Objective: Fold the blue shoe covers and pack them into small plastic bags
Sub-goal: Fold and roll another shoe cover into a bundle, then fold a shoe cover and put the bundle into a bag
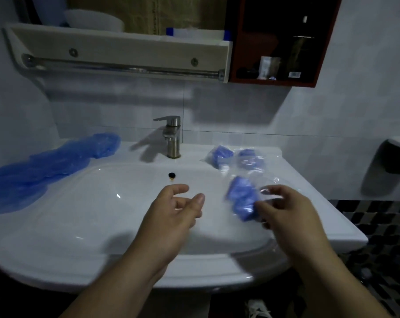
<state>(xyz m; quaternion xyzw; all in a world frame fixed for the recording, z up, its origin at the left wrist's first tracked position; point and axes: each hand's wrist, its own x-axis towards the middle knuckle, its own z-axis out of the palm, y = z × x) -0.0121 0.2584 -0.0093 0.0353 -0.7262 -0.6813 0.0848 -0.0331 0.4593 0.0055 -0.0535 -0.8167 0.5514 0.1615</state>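
Right grip (pixel 283 210) around crumpled blue shoe cover (pixel 242 198) inside clear plastic bag (pixel 272 181), motion-blurred

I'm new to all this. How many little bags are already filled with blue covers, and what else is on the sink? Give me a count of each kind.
Filled bags: 3 (back bag and second bag on the sink rim, held bag in the right hand)
Loose cover pile: 1 (covers too bunched to count)
Faucet: 1
Total: 5

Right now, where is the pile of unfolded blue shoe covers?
Head view: the pile of shoe covers lies along the left rim of the sink, left of the tap.
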